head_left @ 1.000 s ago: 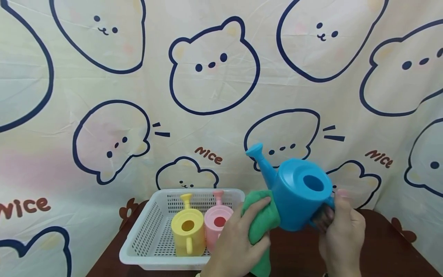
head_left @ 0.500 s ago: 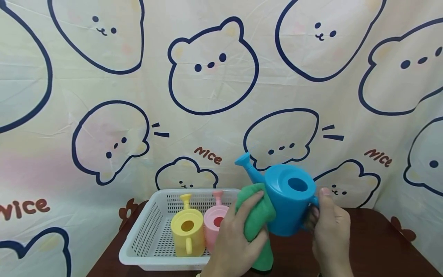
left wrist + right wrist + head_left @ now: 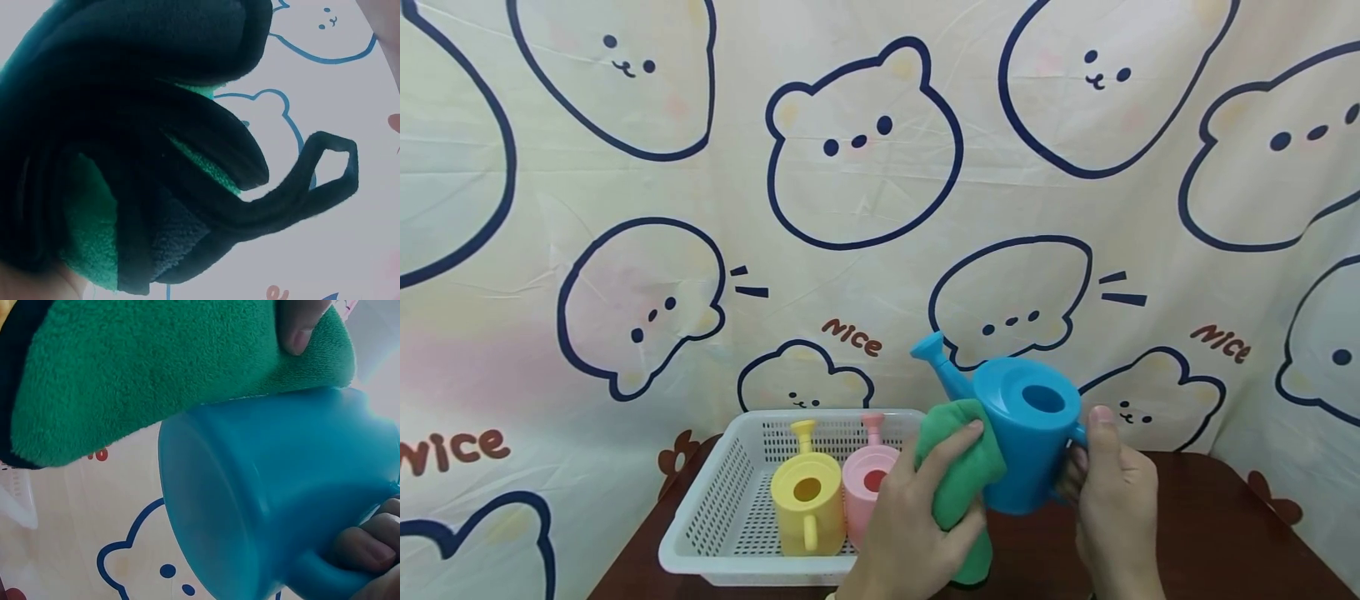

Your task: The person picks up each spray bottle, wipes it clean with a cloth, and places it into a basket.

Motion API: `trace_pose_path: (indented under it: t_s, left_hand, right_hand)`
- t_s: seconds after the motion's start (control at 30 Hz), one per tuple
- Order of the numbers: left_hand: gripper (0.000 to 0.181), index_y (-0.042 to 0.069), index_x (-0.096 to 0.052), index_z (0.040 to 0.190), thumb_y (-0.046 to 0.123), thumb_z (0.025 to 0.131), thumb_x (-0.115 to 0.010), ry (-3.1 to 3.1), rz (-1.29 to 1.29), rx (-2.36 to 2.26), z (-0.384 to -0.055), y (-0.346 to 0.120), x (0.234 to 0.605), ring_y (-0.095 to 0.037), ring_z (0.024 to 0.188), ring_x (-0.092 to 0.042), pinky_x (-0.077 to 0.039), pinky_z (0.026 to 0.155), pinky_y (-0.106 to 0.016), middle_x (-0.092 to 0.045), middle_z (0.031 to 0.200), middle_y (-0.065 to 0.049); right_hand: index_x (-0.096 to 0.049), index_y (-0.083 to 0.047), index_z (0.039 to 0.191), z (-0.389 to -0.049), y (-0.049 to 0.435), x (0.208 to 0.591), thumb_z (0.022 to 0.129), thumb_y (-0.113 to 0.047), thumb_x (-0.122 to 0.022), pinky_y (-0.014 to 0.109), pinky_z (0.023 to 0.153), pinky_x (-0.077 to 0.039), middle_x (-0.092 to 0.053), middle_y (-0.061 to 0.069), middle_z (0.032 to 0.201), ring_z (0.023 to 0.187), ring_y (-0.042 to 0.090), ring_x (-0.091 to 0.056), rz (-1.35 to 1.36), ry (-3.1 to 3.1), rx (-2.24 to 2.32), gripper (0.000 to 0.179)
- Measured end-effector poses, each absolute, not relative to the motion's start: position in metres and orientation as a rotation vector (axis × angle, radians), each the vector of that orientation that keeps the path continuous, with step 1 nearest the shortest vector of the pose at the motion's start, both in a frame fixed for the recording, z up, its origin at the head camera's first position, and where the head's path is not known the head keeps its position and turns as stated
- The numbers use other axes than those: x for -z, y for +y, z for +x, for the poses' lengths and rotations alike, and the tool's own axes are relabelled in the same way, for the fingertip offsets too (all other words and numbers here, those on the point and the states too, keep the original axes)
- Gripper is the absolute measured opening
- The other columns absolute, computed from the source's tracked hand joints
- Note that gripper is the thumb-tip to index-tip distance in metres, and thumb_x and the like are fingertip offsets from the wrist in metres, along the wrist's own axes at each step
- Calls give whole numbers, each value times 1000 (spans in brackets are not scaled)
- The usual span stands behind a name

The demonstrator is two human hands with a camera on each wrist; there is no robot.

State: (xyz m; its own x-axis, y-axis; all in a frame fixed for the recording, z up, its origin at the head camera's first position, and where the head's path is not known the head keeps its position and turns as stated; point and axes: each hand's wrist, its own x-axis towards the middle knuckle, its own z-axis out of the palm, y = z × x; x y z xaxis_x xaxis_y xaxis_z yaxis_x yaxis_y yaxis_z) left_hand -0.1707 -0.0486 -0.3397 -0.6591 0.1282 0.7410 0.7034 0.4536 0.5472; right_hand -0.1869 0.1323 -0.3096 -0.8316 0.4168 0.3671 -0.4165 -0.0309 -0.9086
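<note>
A blue toy watering can (image 3: 1015,442) is held up over the table, its spout toward the upper left. My right hand (image 3: 1116,496) grips its handle, and in the right wrist view curled fingers (image 3: 369,547) wrap the handle (image 3: 325,575). My left hand (image 3: 917,517) holds a green cloth (image 3: 962,462) against the can's left side. The cloth (image 3: 156,369) lies along the can's wall in the right wrist view, with a fingertip pressing on it. Dark and backlit in the left wrist view, the cloth (image 3: 90,219) shows between the fingers and the spout sticks out to the right.
A white perforated basket (image 3: 700,533) stands on the dark brown table (image 3: 1232,542) to the left. Inside it are a yellow watering can (image 3: 808,508) and a pink watering can (image 3: 865,475), the latter partly behind my left hand. A printed curtain (image 3: 865,200) hangs behind.
The blue watering can and my right hand have moved left and slightly down over the first half second. Since then they have stayed nearly still, with the cloth shifting slightly against the can.
</note>
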Motion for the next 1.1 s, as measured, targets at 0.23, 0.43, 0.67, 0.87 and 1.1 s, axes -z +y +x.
trace_pose_path:
  t_s: [0.23,0.43,0.67,0.87,1.1]
  left_hand:
    - [75,37,-53,151,19,84,-81,-2099,-796,1144,-171,-50,341,-16,113,-68,-61,92,-34,-62,144,-3]
    - [72,39,-53,151,21,86,-80,-2179,-833,1121,-171,-50,340,-17,114,-68,-60,92,-30,-61,146,-2]
    - [68,41,-53,151,21,90,-79,-2238,-838,1092,-175,-50,342,-14,115,-66,-59,92,-27,-61,147,-1]
    - [69,39,-53,151,21,90,-80,-2238,-830,1041,-179,-51,345,-17,117,-66,-59,92,-26,-60,148,-3]
    - [70,40,-52,152,23,90,-80,-2275,-813,1010,-180,-52,346,-17,117,-66,-60,92,-27,-59,149,-2]
  right_hand:
    - [-37,6,56,-188,132,308,110,-43,-50,34,43,-29,-36,2,46,41,19,-35,-16,-1608,-1915,74]
    - [-38,4,56,-188,132,307,108,-48,-51,33,43,-29,-36,1,47,42,18,-36,-92,-1550,-1915,75]
    - [-35,0,55,-187,134,306,109,-45,-51,40,44,-21,-33,-1,46,41,17,-32,-63,-1423,-1943,72]
    - [-38,-2,55,-186,134,307,110,-39,-52,33,42,-24,-36,-1,47,41,16,-32,-25,-1263,-1952,67]
    - [-42,-2,56,-187,138,309,111,-33,-50,28,41,-27,-37,0,48,40,16,-32,59,-1107,-1956,64]
